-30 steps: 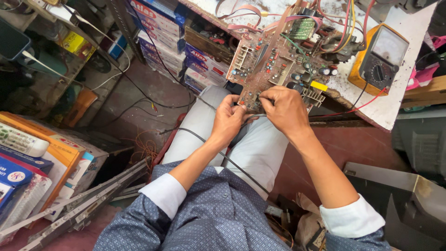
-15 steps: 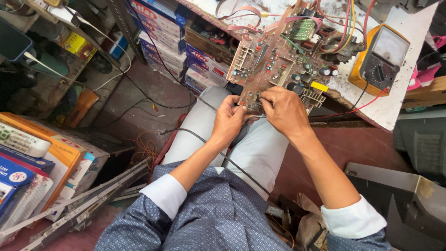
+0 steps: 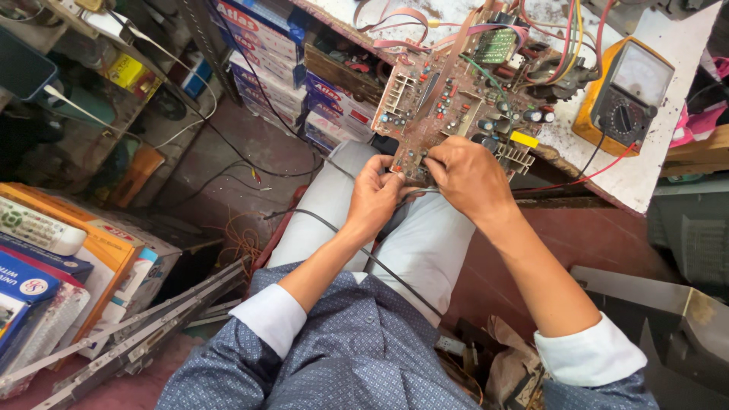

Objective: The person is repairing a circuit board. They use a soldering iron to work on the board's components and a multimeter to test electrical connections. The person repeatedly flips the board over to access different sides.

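A brown circuit board (image 3: 456, 106) crowded with capacitors, connectors and coloured wires hangs over the edge of a white workbench (image 3: 653, 163), above my knees. My left hand (image 3: 373, 196) pinches the board's near corner from below. My right hand (image 3: 467, 176) rests on the same corner from the right, its fingertips pressed on small parts there. Whether it holds a separate small part is hidden by the fingers. A black cable (image 3: 364, 247) runs across my lap under both hands.
A yellow-cased analog multimeter (image 3: 626, 91) lies on the bench at the right, with a red lead trailing off the edge. Stacked boxes (image 3: 281, 64) sit under the bench. Boxes and a remote control (image 3: 34, 224) lie at the left, metal strips (image 3: 144, 334) below them.
Both hands stay on the board's near corner. The fingers have shifted only slightly and the view has drifted a little.
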Action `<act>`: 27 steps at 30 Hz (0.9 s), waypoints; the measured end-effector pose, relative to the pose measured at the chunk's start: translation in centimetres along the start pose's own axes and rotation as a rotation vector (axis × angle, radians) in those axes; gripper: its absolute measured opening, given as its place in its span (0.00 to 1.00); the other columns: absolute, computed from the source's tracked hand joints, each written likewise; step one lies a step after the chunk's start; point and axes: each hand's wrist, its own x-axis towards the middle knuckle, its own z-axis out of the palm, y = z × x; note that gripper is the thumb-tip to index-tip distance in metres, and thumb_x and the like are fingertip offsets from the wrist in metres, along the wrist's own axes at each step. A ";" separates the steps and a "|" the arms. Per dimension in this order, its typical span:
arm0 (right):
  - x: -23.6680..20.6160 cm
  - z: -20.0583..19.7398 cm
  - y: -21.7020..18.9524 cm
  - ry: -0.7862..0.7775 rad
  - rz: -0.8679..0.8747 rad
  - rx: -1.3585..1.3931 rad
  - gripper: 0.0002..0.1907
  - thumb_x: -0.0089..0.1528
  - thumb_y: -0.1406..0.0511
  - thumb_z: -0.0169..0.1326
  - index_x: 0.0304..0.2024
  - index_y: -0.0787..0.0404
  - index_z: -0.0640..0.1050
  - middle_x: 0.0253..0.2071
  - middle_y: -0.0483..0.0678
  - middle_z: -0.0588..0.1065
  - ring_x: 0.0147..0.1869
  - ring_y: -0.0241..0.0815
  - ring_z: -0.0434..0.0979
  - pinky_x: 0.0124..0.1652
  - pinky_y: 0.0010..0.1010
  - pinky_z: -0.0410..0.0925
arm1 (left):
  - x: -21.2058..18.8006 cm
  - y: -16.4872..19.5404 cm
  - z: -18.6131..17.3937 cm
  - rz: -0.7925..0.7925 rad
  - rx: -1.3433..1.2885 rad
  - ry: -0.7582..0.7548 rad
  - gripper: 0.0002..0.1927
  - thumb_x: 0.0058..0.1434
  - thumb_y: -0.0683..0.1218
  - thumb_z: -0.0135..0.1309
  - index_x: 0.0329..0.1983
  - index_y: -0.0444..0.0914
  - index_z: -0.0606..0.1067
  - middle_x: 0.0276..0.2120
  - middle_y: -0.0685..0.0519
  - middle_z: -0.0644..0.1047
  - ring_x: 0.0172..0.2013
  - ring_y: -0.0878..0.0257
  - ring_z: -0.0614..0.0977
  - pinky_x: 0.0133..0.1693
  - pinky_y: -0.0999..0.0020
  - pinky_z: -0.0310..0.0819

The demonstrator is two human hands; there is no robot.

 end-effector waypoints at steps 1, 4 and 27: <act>0.0 0.0 0.0 0.005 0.006 0.004 0.06 0.61 0.66 0.61 0.37 0.62 0.84 0.37 0.53 0.79 0.40 0.57 0.80 0.40 0.43 0.72 | 0.0 0.0 0.0 0.001 -0.001 0.000 0.13 0.70 0.36 0.43 0.56 0.30 0.63 0.42 0.42 0.81 0.38 0.58 0.87 0.39 0.69 0.83; -0.1 0.1 0.0 0.017 0.016 0.007 0.05 0.61 0.66 0.61 0.36 0.61 0.84 0.36 0.52 0.79 0.40 0.56 0.80 0.40 0.43 0.72 | -0.1 -0.1 0.0 0.003 0.011 -0.001 0.12 0.70 0.36 0.44 0.56 0.30 0.64 0.39 0.42 0.81 0.37 0.59 0.86 0.39 0.69 0.83; -2.7 -2.5 1.6 0.116 0.086 0.268 0.07 0.63 0.70 0.58 0.43 0.66 0.83 0.38 0.54 0.80 0.37 0.44 0.82 0.38 0.33 0.72 | 0.1 -0.9 0.2 0.023 0.053 0.000 0.14 0.70 0.36 0.45 0.57 0.30 0.64 0.41 0.44 0.81 0.38 0.63 0.84 0.44 0.69 0.82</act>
